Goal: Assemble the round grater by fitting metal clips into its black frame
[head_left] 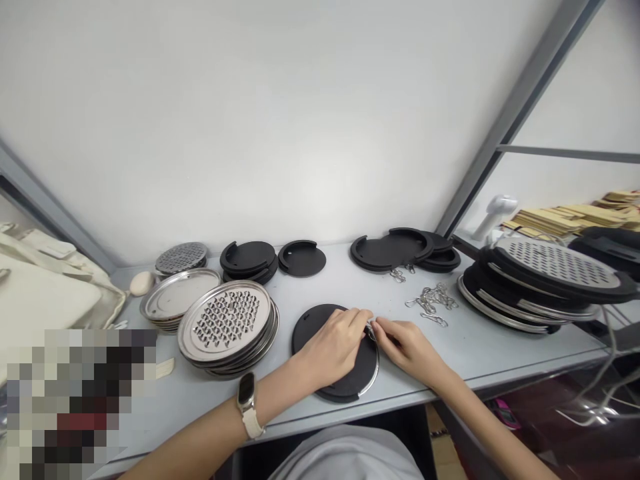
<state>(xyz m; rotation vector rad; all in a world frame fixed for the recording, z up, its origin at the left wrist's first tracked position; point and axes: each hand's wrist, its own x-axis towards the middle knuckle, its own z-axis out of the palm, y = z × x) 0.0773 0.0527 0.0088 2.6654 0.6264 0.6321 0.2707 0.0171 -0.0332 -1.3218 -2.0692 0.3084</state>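
A black round holder (317, 323) lies flat on the table in front of me, with a silver metal rim showing along its right edge. My left hand (335, 345), wearing a watch on its wrist, is closed over the holder's right side, its fingertips at the edge. My right hand (407, 347) pinches a small silver snap hook (371, 326) at that same edge. The fingertips of both hands meet there and hide most of the hook. To the right lies a loose pile of wire snap hooks (436, 298).
Round metal graters (227, 320) and plain metal discs (180, 293) are stacked on the left. Black holders (250, 257) stand along the wall, more black holders (390, 252) behind the hooks. A tall stack of graters in holders (560, 263) stands right, near a grey metal post (515, 113).
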